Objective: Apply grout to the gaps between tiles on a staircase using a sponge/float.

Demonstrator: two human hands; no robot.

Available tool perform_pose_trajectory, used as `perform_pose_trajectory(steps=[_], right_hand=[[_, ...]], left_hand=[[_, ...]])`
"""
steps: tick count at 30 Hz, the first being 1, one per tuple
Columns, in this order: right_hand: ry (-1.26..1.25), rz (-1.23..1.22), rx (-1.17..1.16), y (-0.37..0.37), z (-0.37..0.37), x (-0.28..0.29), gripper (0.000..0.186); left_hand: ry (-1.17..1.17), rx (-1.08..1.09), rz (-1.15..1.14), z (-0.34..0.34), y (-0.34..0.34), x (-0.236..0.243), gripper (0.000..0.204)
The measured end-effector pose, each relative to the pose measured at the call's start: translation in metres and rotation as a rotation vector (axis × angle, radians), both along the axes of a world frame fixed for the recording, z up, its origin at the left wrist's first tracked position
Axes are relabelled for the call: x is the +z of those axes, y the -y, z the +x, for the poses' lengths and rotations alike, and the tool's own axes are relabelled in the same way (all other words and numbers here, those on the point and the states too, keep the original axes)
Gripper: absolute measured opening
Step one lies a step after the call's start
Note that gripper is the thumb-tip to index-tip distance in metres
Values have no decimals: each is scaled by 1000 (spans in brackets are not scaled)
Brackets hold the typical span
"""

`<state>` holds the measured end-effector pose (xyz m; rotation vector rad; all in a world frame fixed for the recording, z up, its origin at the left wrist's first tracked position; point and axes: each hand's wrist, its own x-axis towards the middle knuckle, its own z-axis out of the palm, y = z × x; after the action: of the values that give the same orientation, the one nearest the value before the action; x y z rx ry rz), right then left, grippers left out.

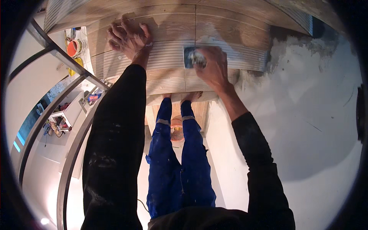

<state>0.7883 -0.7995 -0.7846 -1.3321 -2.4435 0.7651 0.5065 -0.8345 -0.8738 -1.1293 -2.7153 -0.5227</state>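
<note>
My left hand rests on a wood-look tiled stair step, fingers spread and slightly bent, holding nothing. My right hand grips a small, flat, bluish-grey square tool or pad with pale smears, pressed on the ribbed front strip of the step near a vertical joint. Its exact type is hard to tell, and my fingers hide part of it. A whitish smear lies on the tile just above that hand.
A metal railing runs down the left. Below lie an orange bucket, a yellow object and clutter. A plastered wall with grey patches bounds the right. My bare feet stand on a lower step; another bucket sits below.
</note>
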Motion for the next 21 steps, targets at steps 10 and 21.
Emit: perform_pose_trajectory(steps=[10, 21], right_hand=[[-249, -53, -479, -79, 25, -17, 30], [-60, 27, 84, -33, -20, 5, 45]], left_hand=[[16, 0, 21, 12, -15, 6, 81], [56, -1, 7, 12, -9, 3, 82]])
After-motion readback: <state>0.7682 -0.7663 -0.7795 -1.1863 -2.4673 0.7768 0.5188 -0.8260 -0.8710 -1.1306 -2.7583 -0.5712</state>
